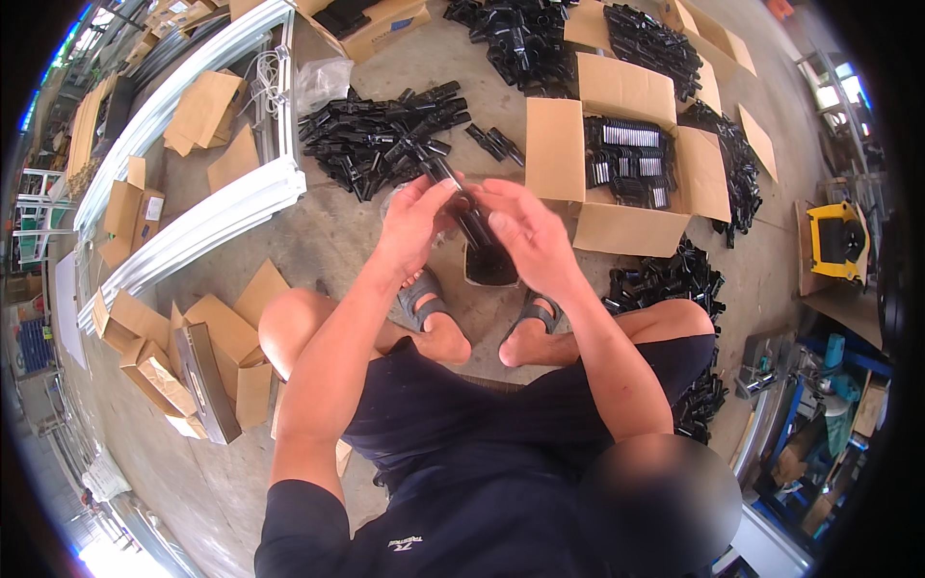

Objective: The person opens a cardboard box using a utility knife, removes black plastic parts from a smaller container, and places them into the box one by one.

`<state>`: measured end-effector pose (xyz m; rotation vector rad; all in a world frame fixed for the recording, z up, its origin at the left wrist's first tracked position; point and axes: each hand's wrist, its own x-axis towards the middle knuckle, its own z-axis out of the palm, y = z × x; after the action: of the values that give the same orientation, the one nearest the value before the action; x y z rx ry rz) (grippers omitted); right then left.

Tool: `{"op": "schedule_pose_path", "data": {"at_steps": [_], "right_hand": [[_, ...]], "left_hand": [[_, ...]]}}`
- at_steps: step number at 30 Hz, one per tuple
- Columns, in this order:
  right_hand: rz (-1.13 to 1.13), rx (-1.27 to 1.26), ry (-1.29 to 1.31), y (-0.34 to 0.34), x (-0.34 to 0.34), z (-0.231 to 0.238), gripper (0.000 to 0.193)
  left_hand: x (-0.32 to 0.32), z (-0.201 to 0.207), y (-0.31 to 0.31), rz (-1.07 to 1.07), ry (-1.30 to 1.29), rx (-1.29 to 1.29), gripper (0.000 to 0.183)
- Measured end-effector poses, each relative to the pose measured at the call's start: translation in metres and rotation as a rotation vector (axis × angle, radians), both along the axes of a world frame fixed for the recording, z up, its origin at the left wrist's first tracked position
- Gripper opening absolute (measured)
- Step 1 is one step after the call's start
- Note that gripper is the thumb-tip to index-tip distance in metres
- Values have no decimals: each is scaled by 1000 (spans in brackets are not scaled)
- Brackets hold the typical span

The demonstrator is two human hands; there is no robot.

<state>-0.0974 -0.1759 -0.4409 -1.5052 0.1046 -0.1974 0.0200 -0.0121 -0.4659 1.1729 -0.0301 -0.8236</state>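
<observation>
In front of my knees, a black tubular part [472, 223] with a glossy section slants between my two hands. My left hand [416, 223] grips it from the left, thumb along its upper portion. On the other side, my right hand [528, 231] has its fingers and thumb bent against the tube. Its lower end is near a small container [491, 283] with dark contents on the floor between my feet. A heap of similar black parts [366, 144] lies just beyond my left hand. A few loose black parts [495, 143] lie beside that heap.
An open cardboard box [554, 149] with rows of black parts stands ahead right. More black piles [515, 43] lie beyond it and by my right knee. White metal profiles [222, 204] and open cartons [226, 323] are on the left; a yellow-black case [836, 241] stands far right.
</observation>
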Motion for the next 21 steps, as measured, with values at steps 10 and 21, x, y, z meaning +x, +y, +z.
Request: {"op": "schedule_pose_path", "data": {"at_steps": [10,21], "right_hand": [[42,266,229,-17,9,-38,20],[-35,-2,151,-3,9,-36,28]], "left_hand": [[-12,2,-3,-196,-48,31,33],[-4,2,0,-227,-130,133,36]]}}
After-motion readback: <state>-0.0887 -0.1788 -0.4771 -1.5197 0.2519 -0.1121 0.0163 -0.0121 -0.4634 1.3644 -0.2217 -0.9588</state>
